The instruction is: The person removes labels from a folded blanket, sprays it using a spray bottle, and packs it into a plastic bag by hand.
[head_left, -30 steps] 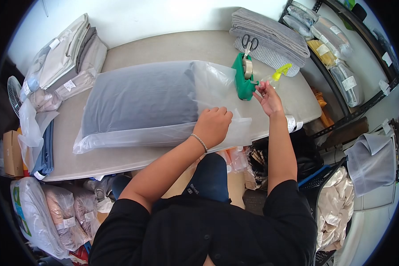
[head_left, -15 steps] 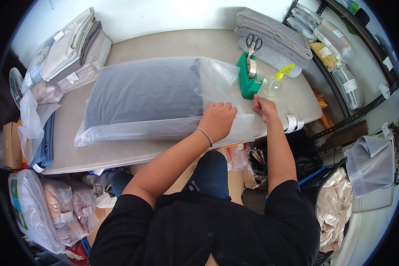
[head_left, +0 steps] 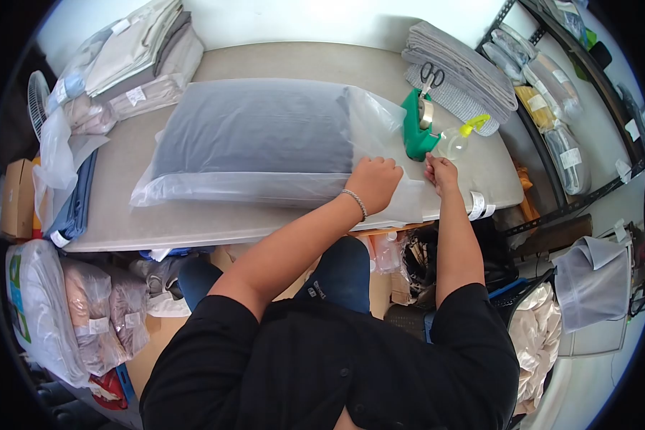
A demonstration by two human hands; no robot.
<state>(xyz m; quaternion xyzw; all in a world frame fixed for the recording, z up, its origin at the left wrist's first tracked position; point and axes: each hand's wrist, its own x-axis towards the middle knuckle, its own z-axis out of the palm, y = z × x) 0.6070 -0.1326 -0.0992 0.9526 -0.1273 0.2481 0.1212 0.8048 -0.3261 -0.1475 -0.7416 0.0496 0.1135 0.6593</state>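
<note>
A grey folded textile lies in a clear plastic bag (head_left: 254, 129) on the table, the bag's loose open end to the right. My left hand (head_left: 375, 185) is closed over that loose end, fingers curled on the plastic. To its right, my right hand (head_left: 441, 173) has thumb and fingers pinched together at the front tip of a green tape dispenser (head_left: 417, 136). Whatever is in that pinch is too small to make out. Scissors (head_left: 431, 76) stand handles up at the dispenser's back, beside the tape roll (head_left: 426, 113). A spray bottle (head_left: 453, 145) with a yellow head stands just right of it.
Folded grey fabrics (head_left: 459, 68) are stacked at the table's back right, and more folded cloths (head_left: 132, 57) at the back left. A shelf rack (head_left: 552, 154) with packed textiles stands on the right. Bagged goods (head_left: 46, 308) sit below the table's left end.
The whole view has shifted slightly, so the table and bag appear further right and higher. Both hands keep nearly the same places on the bag and at the dispenser.
</note>
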